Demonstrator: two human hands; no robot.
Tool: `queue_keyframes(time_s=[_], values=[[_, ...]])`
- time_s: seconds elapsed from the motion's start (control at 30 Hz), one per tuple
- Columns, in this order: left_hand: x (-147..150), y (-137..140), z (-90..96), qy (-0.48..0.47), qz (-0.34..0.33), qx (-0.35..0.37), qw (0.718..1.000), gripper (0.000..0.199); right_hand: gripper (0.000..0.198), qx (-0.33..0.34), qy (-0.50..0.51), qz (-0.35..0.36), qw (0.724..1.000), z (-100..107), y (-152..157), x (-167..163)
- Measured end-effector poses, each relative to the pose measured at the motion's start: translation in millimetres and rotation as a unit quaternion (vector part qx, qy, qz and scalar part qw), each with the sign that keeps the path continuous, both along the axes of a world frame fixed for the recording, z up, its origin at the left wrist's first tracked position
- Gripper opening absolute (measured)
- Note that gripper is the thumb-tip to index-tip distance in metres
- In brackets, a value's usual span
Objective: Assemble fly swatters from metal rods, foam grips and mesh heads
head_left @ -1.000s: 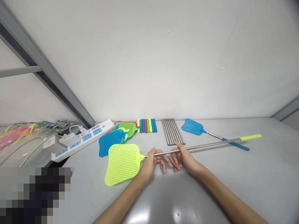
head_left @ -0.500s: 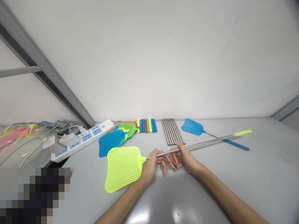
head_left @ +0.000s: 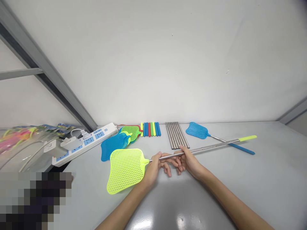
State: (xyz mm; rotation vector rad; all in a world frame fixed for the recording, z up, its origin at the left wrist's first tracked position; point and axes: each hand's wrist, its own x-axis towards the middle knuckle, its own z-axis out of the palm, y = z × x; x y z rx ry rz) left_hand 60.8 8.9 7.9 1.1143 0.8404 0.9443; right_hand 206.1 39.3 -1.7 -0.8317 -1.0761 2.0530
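A yellow fly swatter [head_left: 127, 170] with a long metal rod and a yellow grip is held slanting above the table. My left hand [head_left: 155, 168] is closed on its rod, just beside the yellow head. Further along the rod, my right hand [head_left: 189, 161] pinches it between thumb and fingers. The fingertips of both hands nearly meet below the rod. Behind the rod's right part lies a blue fly swatter [head_left: 197, 130], its blue handle crossing under the held one in view. Several metal rods [head_left: 177, 135] rest in a row beyond my right hand.
Several coloured grips [head_left: 151, 129] lie in a row near the wall. Left of them are stacked swatter heads [head_left: 112, 145] in blue, green and yellow. A white power strip [head_left: 86, 143] with plugs sits at the left, beside plastic-bagged items [head_left: 21, 143]. A wall [head_left: 172, 70] stands behind the table.
The yellow swatter's head has tilted up very slightly, and its grip end has shifted slightly left and down. Both hands keep their hold on the rod.
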Motion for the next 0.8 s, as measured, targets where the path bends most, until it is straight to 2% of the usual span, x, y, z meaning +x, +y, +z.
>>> queue_keyframes(time_s=[0.37,0.8], values=[[-0.5,-0.5,7.2,-0.023,0.022,-0.04,0.999,0.048,0.046,-0.002,-0.038,-0.028,0.999,1.8,-2.2,-1.9],[-0.3,-0.5,4.1,-0.032,0.057,-0.044,0.997,0.047,0.053,0.021,-0.066,-0.006,0.998,1.9,-0.4,-1.0]])
